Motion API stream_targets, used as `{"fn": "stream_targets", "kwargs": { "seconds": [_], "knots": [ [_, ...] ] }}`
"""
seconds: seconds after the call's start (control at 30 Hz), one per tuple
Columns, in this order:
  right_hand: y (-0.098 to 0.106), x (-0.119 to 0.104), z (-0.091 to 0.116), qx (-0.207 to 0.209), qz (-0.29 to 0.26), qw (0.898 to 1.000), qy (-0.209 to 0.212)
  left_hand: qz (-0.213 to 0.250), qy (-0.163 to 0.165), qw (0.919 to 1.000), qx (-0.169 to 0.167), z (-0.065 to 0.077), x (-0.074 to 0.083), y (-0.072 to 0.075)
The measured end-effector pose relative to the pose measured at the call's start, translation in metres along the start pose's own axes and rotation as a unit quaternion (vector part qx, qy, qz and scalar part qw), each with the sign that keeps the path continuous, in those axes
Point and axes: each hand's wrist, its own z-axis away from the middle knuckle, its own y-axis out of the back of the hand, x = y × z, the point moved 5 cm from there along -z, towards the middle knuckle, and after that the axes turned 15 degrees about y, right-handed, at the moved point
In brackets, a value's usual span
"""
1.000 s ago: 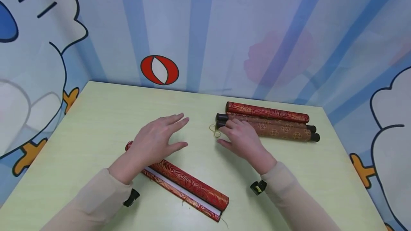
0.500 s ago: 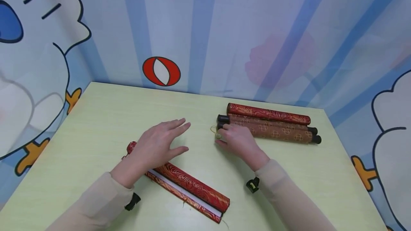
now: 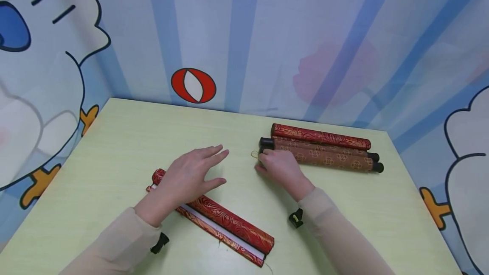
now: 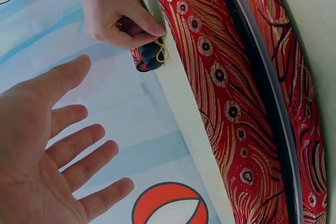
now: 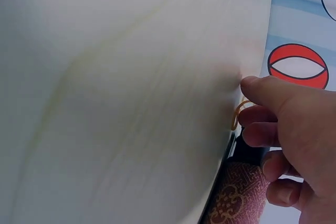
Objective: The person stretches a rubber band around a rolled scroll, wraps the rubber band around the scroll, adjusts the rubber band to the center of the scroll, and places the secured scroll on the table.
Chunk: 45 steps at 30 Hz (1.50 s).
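My left hand [image 3: 187, 177] is held over a red and gold patterned scroll [image 3: 233, 222], fingers spread, gripping nothing. This scroll lies slantwise on the table, slightly unrolled, with a white strip between its roll and its flat edge. At the right, my right hand [image 3: 282, 171] has its fingers curled by the left end of a brown patterned scroll [image 3: 336, 159]. Its thumb and forefinger pinch a thin yellow cord [image 4: 164, 51], whose loop [image 5: 237, 113] sticks out past the fingertips. The fingers hide the near black knob of that scroll in the head view.
Behind the near brown scroll lie another brown scroll with black end knobs [image 3: 266, 142] and a red rolled scroll [image 3: 321, 136]. They sit side by side at the back right of the pale table [image 3: 153, 126]. A cartoon-printed backdrop [image 3: 244, 46] rises behind the table.
My right hand's thumb and fingers have closed together on the yellow cord, and the wrist has shifted slightly left. The left hand has stayed almost still above the red scroll.
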Motion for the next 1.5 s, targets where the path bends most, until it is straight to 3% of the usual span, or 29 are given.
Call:
{"fn": "stream_targets", "kwargs": {
  "seconds": [0.5, 0.67, 0.8, 1.0, 1.17, 1.5],
  "knots": [
    [0.000, 0.004, -0.001, 0.033, -0.033, 0.999, 0.014, -0.012, 0.011, 0.9996, -0.023, -0.002, 0.000, -0.009],
    [0.018, 0.008, 0.007, 0.085, -0.058, 0.995, 0.009, -0.004, 0.002, 1.0000, -0.004, -0.003, 0.003, -0.007],
    [0.038, 0.012, 0.013, 0.131, -0.147, 0.980, -0.020, 0.022, -0.002, 0.9993, 0.029, -0.006, 0.005, -0.006],
    [0.069, 0.014, 0.023, 0.176, -0.273, 0.944, -0.055, 0.080, 0.009, 0.9950, 0.059, -0.013, 0.012, -0.003],
    [0.089, 0.014, 0.030, 0.205, -0.311, 0.927, -0.055, 0.125, 0.007, 0.9903, 0.061, -0.023, 0.023, 0.000],
    [0.108, 0.014, 0.042, 0.242, -0.336, 0.909, -0.050, 0.233, -0.005, 0.9694, 0.078, -0.042, 0.045, 0.002]
  ]
}}
